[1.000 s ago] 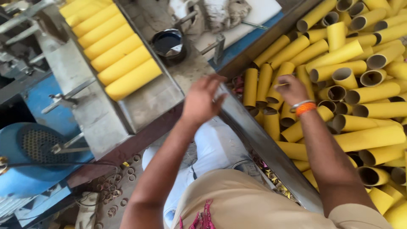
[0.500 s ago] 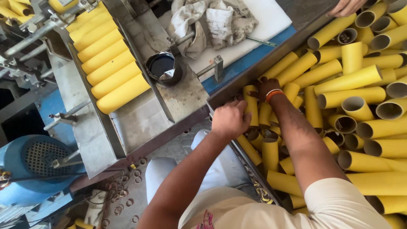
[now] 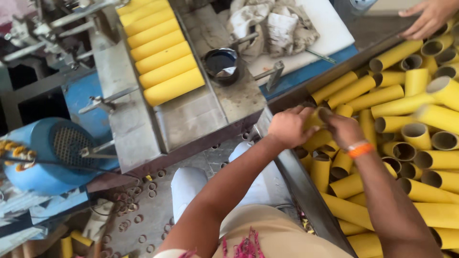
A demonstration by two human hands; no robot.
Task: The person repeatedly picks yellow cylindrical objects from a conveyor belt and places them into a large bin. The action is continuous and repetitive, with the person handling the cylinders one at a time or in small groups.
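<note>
While we looked down from the head camera, both of the person's hands met over the bin [image 3: 306,191] of yellow cardboard tubes [image 3: 411,102]. The left hand [image 3: 288,126] and the right hand [image 3: 343,130] closed together around one yellow tube [image 3: 316,118] at the near edge of the heap. This tube lay between the two hands, with its long axis running roughly from one hand to the other, slightly tilted; most of it was hidden by the fingers, so we could not tell its full length. The left hand was curled firmly over one end, the fingers wrapped and not spread. The right hand, with an orange band [image 3: 360,150] on the wrist, covered the other end, also clenched on it. Neither hand was clearly nearer; both touched it.

To the left, well apart, a metal tray [image 3: 191,124] carried a row of yellow tubes [image 3: 165,71] lying side by side. A dark round cup [image 3: 222,64] stood beside it, near some grey rags [image 3: 272,24]. Another person's hand [image 3: 428,18] rested at the far corner.
</note>
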